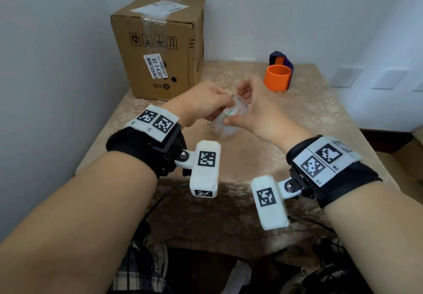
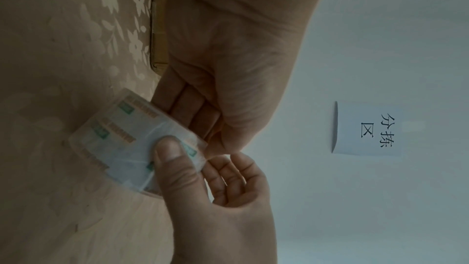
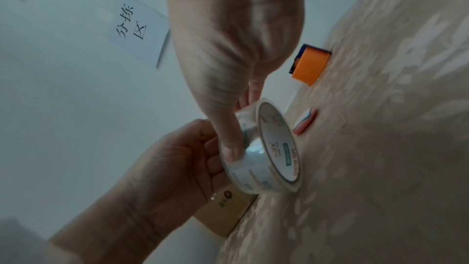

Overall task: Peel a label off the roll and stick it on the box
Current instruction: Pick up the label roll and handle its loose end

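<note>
— Now, where is the roll [image 1: 226, 119]?
— Between both hands, above the tablecloth [image 1: 309, 119]. The left hand [image 1: 201, 103] curls round its far side; the right hand [image 1: 254, 108] clamps it, thumb [image 3: 229, 144] pressed on the outer wrap.
— And the box [image 1: 160, 41]?
— Just beyond the left hand, upright.
— Anything unclear?
— Whether a label edge has lifted: the fingertips hide it.

One cardboard box [image 1: 158, 41], one clear roll [image 1: 229, 119] — two hands, one orange ring [image 1: 277, 77], one wall sign [image 2: 368, 128].
</note>
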`<state>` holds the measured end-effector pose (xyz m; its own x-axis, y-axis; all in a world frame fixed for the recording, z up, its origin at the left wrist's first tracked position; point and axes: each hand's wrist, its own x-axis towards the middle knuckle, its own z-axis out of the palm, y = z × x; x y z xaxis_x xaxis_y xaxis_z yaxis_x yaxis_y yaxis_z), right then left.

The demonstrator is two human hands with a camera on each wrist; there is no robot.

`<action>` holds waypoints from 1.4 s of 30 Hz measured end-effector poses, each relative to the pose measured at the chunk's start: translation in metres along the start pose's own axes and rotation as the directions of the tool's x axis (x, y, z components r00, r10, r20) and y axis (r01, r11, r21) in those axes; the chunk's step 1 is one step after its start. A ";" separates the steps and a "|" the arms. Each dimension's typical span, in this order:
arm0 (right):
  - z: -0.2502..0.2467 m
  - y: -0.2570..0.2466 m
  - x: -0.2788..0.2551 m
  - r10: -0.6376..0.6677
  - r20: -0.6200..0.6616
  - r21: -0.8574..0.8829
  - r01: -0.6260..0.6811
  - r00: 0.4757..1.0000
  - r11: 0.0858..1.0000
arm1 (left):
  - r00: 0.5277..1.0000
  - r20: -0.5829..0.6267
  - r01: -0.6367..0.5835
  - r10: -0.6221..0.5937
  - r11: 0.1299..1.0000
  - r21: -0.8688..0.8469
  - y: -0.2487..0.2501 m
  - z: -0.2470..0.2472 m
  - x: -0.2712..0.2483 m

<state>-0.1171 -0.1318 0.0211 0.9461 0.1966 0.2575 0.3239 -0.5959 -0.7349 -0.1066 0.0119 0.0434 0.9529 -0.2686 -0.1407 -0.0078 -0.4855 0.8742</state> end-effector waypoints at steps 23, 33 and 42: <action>-0.011 -0.013 -0.001 0.204 0.240 0.521 -0.303 0.949 0.798 | 0.944 -0.178 -0.294 0.278 0.953 -0.069 0.002 -0.001 -0.006; -0.014 -0.012 -0.002 0.157 0.237 0.542 -0.265 0.959 0.798 | 0.927 -0.210 -0.340 0.311 0.932 -0.124 0.002 0.000 -0.006; -0.012 -0.004 0.004 0.163 0.154 0.565 -0.223 0.974 0.794 | 0.911 -0.229 -0.360 0.344 0.933 -0.031 0.000 0.005 -0.004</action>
<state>-0.1149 -0.1382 0.0328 0.9762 0.2142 0.0342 0.0518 -0.0772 -0.9957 -0.1117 0.0084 0.0418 0.9346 -0.2212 0.2786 -0.3406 -0.3307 0.8801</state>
